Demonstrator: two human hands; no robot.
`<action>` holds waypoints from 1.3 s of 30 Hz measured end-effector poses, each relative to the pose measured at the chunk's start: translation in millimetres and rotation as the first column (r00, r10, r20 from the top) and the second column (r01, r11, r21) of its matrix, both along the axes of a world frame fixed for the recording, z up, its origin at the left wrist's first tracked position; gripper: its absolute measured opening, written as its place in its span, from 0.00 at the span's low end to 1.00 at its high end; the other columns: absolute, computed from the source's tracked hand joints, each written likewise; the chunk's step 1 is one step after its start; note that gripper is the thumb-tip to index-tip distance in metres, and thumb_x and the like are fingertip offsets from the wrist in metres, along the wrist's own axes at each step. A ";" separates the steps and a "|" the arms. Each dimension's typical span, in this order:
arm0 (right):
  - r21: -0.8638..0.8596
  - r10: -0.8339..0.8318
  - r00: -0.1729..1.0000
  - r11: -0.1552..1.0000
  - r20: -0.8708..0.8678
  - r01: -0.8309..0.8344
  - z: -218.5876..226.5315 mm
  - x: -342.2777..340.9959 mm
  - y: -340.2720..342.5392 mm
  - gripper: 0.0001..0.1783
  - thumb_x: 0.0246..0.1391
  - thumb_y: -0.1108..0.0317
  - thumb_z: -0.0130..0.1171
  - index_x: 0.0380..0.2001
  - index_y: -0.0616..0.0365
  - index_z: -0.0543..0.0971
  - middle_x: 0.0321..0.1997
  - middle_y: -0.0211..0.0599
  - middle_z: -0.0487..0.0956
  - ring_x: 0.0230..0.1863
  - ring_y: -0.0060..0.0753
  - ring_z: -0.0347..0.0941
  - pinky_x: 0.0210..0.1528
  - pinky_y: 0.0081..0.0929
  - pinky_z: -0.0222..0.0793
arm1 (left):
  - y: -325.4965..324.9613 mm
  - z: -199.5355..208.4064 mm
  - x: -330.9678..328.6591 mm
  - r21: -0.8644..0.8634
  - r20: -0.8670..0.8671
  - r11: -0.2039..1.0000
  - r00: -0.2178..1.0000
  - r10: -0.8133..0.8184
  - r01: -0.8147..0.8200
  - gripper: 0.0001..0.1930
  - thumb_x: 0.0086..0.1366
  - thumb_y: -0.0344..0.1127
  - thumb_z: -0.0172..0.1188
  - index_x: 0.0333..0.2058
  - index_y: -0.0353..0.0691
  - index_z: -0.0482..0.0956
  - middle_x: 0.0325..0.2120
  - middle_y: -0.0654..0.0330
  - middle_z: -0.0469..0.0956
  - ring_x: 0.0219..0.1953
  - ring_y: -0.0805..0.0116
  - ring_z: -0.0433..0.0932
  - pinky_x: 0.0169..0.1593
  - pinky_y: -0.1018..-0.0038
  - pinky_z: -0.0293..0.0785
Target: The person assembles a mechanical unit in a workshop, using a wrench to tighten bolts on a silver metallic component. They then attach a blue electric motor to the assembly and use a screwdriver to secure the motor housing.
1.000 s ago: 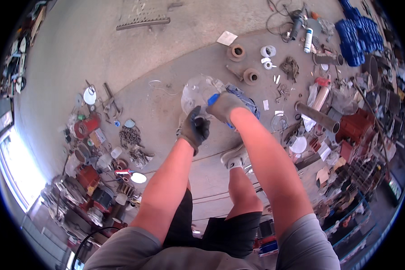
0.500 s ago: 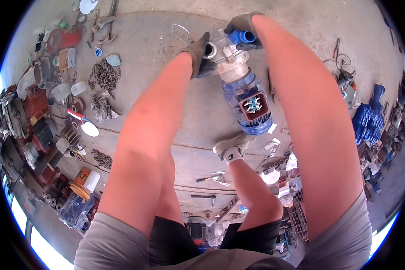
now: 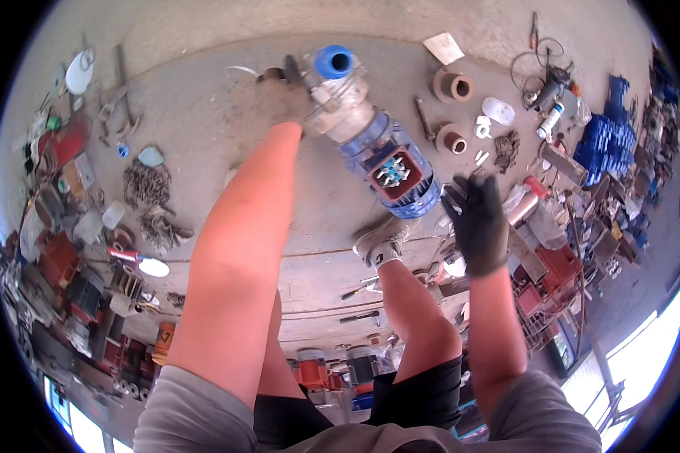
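Observation:
A blue electric motor (image 3: 389, 162) lies on the floor, its terminal box (image 3: 394, 173) uncovered with metal studs showing. Joined to its far end is a bare grey gear housing (image 3: 340, 98), topped by a bright blue ring-shaped fitting (image 3: 333, 62) with a dark hole. My left hand (image 3: 278, 97), gloved, is beside the housing's left side; motion smears its fingers, so I cannot tell whether it grips anything. Near the motor's rear end, my right hand (image 3: 477, 223) in a dark glove is raised with fingers spread and nothing in it.
Two rusty flanged bushings (image 3: 452, 86) (image 3: 452, 140) and a bolt-like rod (image 3: 424, 118) lie right of the motor. An angle grinder (image 3: 555, 84) and a blue ribbed motor (image 3: 606, 143) are farther right. Chain (image 3: 147, 183) and hand tools lie left. My shoe (image 3: 378, 238) is near the motor.
My right hand has let go of the blue fitting and come back toward me, opening. My left hand has shifted left, off the housing's end. The motor appears tilted more to the left.

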State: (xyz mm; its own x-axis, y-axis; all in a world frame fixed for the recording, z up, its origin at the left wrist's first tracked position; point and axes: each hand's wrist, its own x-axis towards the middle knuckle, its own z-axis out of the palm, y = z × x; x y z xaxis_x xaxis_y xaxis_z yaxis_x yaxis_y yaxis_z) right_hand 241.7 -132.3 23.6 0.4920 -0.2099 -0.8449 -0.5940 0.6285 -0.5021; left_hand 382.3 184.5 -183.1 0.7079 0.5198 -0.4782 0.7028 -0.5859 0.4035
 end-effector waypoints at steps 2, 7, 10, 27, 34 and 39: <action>-0.059 -0.099 0.989 0.993 0.114 0.106 33.6 -58.4 3.9 0.18 0.80 0.53 0.53 0.57 0.54 0.80 0.56 0.44 0.86 0.53 0.41 0.84 0.61 0.45 0.79 | -13.7 2.6 2.9 0.107 0.020 0.993 0.998 -0.059 0.056 0.31 0.80 0.59 0.46 0.46 0.36 0.88 0.45 0.37 0.86 0.50 0.36 0.85 0.53 0.46 0.79; -0.173 -0.052 0.991 0.984 -0.125 0.030 3.6 -123.7 13.7 0.18 0.74 0.61 0.61 0.60 0.55 0.74 0.58 0.40 0.81 0.50 0.33 0.81 0.56 0.37 0.78 | -22.7 -14.6 10.8 0.210 -0.030 0.961 0.983 -0.179 0.181 0.25 0.76 0.55 0.50 0.43 0.40 0.87 0.46 0.40 0.87 0.52 0.36 0.84 0.56 0.44 0.78; -0.172 0.114 0.992 0.978 -0.047 -0.120 25.7 -88.0 -7.0 0.37 0.59 0.71 0.68 0.69 0.54 0.65 0.65 0.46 0.77 0.51 0.34 0.82 0.55 0.33 0.78 | -9.6 -20.9 -5.0 0.275 -0.088 0.932 0.971 -0.220 0.236 0.27 0.76 0.57 0.49 0.50 0.40 0.85 0.52 0.41 0.86 0.55 0.34 0.83 0.57 0.44 0.77; -0.333 -0.102 0.407 0.415 0.908 0.846 182.3 -296.2 -44.8 0.48 0.77 0.41 0.48 0.84 0.60 0.48 0.79 0.51 0.68 0.66 0.46 0.76 0.70 0.45 0.70 | -24.8 -14.8 -5.9 0.263 -0.051 0.897 0.934 -0.353 0.354 0.40 0.79 0.68 0.37 0.60 0.37 0.83 0.58 0.41 0.84 0.61 0.36 0.80 0.64 0.46 0.72; -0.801 -0.262 0.779 -0.391 0.569 0.453 131.3 -543.2 14.3 0.26 0.79 0.58 0.50 0.70 0.64 0.75 0.53 0.41 0.84 0.51 0.32 0.80 0.61 0.36 0.76 | 18.1 -75.5 23.8 0.070 -0.016 0.606 0.608 -0.794 0.793 0.37 0.81 0.62 0.42 0.62 0.32 0.80 0.58 0.36 0.83 0.61 0.34 0.80 0.60 0.47 0.77; -0.868 -0.889 0.458 0.206 0.027 0.451 -80.3 -651.6 66.3 0.24 0.68 0.61 0.71 0.63 0.57 0.81 0.49 0.36 0.85 0.48 0.25 0.80 0.53 0.29 0.78 | 50.7 -41.5 107.0 0.094 -0.335 0.294 0.309 -0.890 0.951 0.36 0.81 0.60 0.43 0.61 0.29 0.79 0.54 0.36 0.85 0.58 0.33 0.82 0.57 0.48 0.79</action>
State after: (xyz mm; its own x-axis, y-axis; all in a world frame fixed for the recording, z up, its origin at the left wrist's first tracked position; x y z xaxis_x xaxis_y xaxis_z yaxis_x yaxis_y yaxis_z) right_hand -410.0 -66.0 -56.6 -0.5167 -0.8267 -0.2229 -0.3733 0.4518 -0.8103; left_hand 489.3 235.2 -224.6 0.7059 -0.3109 -0.6364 -0.3344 -0.9384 0.0876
